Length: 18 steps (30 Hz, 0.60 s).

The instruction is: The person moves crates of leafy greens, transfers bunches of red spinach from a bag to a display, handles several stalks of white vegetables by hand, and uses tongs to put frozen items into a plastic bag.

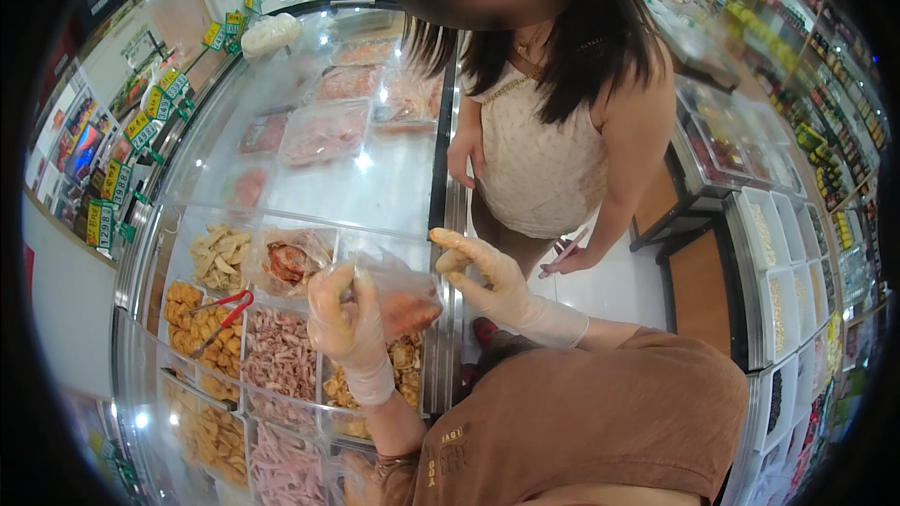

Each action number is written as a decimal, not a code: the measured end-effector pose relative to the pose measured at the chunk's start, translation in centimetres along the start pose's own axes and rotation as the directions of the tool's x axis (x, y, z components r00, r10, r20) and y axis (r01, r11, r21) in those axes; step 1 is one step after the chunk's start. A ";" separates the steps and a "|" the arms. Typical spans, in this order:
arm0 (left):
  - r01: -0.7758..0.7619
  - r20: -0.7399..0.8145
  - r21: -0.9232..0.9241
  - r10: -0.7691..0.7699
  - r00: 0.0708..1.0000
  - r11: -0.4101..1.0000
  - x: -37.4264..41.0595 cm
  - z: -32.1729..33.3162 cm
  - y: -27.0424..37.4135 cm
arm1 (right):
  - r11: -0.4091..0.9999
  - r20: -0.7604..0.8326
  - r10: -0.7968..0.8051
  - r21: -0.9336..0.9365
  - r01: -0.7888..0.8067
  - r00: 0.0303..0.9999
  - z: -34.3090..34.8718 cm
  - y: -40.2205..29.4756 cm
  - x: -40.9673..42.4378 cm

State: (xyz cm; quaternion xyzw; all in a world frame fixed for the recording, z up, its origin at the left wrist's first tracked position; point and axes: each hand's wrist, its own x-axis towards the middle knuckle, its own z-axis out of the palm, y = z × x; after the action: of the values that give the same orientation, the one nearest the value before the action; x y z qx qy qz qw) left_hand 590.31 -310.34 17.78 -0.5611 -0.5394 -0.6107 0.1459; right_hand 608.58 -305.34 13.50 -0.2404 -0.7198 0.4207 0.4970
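Note:
My left hand (348, 330), in a translucent disposable glove, is closed on the top of a clear plastic bag (411, 302) with reddish-brown food in its lower part. The bag hangs over the food compartments of a glass-topped display case. To its right my right hand (485, 284), gloved too, is raised with its fingers apart and holds nothing; its fingertips are stained. Red-handled tongs (228, 316) lie on fried tofu-like pieces (204, 351) at the left. Between these and my left hand are pinkish meat pieces (279, 353). An open bag of reddish food (292, 261) lies behind my left hand.
Another person (541, 147) stands close across from me, a phone in one hand. Clear covers (281, 214) span the display case (443, 154), which holds packed meat farther back. Price tags line its left edge. White bins of dry goods (777, 288) stand at the right.

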 end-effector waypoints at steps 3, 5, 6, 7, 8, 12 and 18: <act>-0.038 0.037 -0.053 0.040 0.999 0.998 1.0 0.8 1.3 | 0.996 -0.055 0.035 0.085 -0.031 0.998 -1.5 -0.9 -0.8; -0.024 0.064 -0.100 0.030 0.997 0.995 1.2 1.8 1.9 | 0.987 -0.078 0.045 0.157 -0.032 0.996 -2.5 -1.6 -0.9; -0.035 0.070 -0.138 0.045 0.997 0.990 1.4 2.5 2.2 | 0.981 -0.091 0.033 0.193 -0.015 0.995 -3.1 -1.8 -1.0; -0.053 0.075 -0.150 0.065 0.995 0.987 1.6 3.2 2.6 | 0.973 -0.104 0.021 0.229 0.003 0.994 -3.6 -2.0 -1.0; -0.071 0.080 -0.162 0.085 0.993 0.984 1.8 3.8 3.0 | 0.962 -0.114 0.007 0.271 0.024 0.993 -3.9 -2.2 -1.1; -0.071 0.118 -0.215 0.098 0.988 0.974 2.0 6.6 4.2 | 0.971 -0.117 -0.015 0.234 0.042 0.993 -6.3 -2.9 -1.2; 0.000 0.191 -0.284 0.056 0.980 0.959 1.0 11.1 6.0 | 0.987 -0.234 -0.024 0.146 0.060 0.972 -10.1 -2.0 -2.5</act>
State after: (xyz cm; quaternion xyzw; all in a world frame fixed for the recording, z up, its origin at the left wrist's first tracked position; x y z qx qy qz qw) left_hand 600.54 -303.00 19.21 -0.6414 -0.4505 -0.6207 0.0189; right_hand 618.96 -304.61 15.43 -0.2338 -0.6276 0.4330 0.6033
